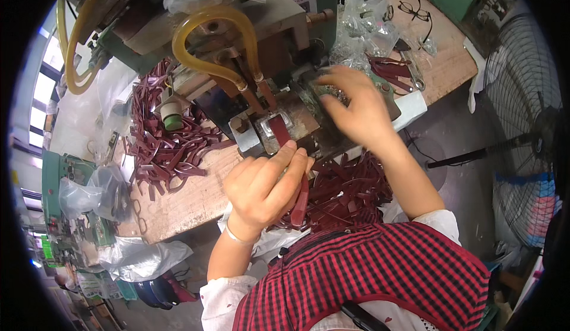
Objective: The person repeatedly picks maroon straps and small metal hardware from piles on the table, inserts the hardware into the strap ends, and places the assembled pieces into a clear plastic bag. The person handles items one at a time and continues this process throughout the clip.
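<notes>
My left hand (261, 187) pinches a dark red strap (279, 130) at the front of a press machine. The strap's far end lies in a silver buckle-like frame (286, 119) on the machine's metal work plate (304, 123); its other end hangs below my fingers. To the right, my right hand (361, 106) is over a dark holder of small metal pieces (339, 95), thumb and fingers apart. Nothing shows in its grasp, though the fingertips are slightly blurred. Just beyond the frame, two copper-coloured arms (266, 92) reach down from yellow hoses.
Piles of dark red straps lie left of the machine (172, 153) and before my body (350, 191). Yellow hoses (256, 40) loop above the plate. Eyeglasses (414, 11), clear bags (362, 28) and a wrench (417, 77) rest at the back right. A floor fan (522, 129) stands right.
</notes>
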{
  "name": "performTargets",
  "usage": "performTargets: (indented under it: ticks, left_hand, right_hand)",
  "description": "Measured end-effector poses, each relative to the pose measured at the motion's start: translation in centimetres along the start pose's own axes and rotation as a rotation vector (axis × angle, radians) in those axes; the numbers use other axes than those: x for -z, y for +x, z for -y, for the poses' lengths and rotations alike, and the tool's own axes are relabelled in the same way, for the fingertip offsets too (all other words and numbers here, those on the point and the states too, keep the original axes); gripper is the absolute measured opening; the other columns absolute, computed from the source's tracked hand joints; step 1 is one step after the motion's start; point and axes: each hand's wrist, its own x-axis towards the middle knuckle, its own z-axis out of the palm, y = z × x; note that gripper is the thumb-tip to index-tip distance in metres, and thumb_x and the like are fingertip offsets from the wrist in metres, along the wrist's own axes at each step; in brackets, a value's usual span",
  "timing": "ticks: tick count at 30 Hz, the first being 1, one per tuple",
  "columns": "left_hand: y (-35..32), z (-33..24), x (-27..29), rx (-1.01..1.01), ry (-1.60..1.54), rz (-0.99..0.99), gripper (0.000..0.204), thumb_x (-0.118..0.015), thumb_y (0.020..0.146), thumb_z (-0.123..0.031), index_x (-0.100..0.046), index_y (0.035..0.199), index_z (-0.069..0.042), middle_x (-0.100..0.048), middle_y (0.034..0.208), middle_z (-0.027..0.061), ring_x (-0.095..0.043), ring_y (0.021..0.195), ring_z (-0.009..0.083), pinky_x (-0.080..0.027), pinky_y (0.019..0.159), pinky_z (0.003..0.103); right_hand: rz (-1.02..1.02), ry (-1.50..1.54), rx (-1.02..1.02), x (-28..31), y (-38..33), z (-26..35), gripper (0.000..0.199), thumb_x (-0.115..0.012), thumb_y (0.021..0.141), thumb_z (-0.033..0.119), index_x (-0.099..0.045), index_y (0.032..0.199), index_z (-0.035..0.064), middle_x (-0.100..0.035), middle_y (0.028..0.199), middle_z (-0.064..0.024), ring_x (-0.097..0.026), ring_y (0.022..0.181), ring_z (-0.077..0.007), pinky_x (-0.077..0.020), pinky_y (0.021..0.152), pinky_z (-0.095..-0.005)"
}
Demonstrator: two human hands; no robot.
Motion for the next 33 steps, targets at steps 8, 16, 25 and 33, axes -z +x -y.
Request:
performTargets:
  ticks: [8, 16, 25, 33]
  left_hand:
    - [-0.5, 0.5, -0.7, -0.003, -0.059, -0.007, 0.026, -0.088, 0.075, -0.004, -0.074, 0.096, -0.008, -0.075, 0.088, 0.0074, -0.063, 0.060, 0.0155, -0.045, 0.050, 0.028]
    - [-1.7, -2.2, 1.9, 0.249, -0.104, 0.097, 0.024, -0.081, 0.079, -0.001, -0.077, 0.102, -0.004, -0.078, 0.100, 0.0129, -0.071, 0.073, 0.0214, -0.054, 0.064, 0.032]
    - [-16.4, 6.7, 3.5, 1.096, 0.094, -0.352, 0.010, -0.071, 0.096, -0.004, -0.074, 0.104, 0.000, -0.071, 0.091, 0.0058, -0.064, 0.077, 0.0104, -0.049, 0.068, 0.026]
    - [-13.6, 11.7, 0.3, 0.605, 0.605, 0.614, 0.030, -0.075, 0.074, -0.006, -0.075, 0.103, -0.009, -0.065, 0.111, 0.0098, -0.059, 0.101, 0.0329, -0.049, 0.081, 0.042]
  right_hand:
    - [-0.094, -0.324, 0.014, -1.8, -3.0, -8.7, 0.022, -0.078, 0.081, 0.017, -0.075, 0.102, 0.0102, -0.065, 0.132, -0.0148, -0.054, 0.133, -0.0352, -0.0488, 0.102, -0.0457]
    - [-0.032, -0.348, 0.145, -2.1, 1.7, -10.1, 0.018, -0.068, 0.086, 0.019, -0.066, 0.100, 0.0086, -0.069, 0.104, -0.0146, -0.066, 0.101, -0.0355, -0.0531, 0.076, -0.0470]
    - [-0.046, -0.254, 0.006, -1.2, 0.9, -9.6, 0.015, -0.069, 0.087, 0.021, -0.070, 0.085, 0.0055, -0.067, 0.079, -0.0179, -0.066, 0.078, -0.0397, -0.0512, 0.069, -0.0480]
    - [-0.087, 0.119, -0.104, -4.0, -0.9, -4.2, 0.017, -0.074, 0.082, 0.013, -0.072, 0.098, 0.0070, -0.073, 0.091, -0.0142, -0.069, 0.089, -0.0371, -0.0544, 0.079, -0.0442]
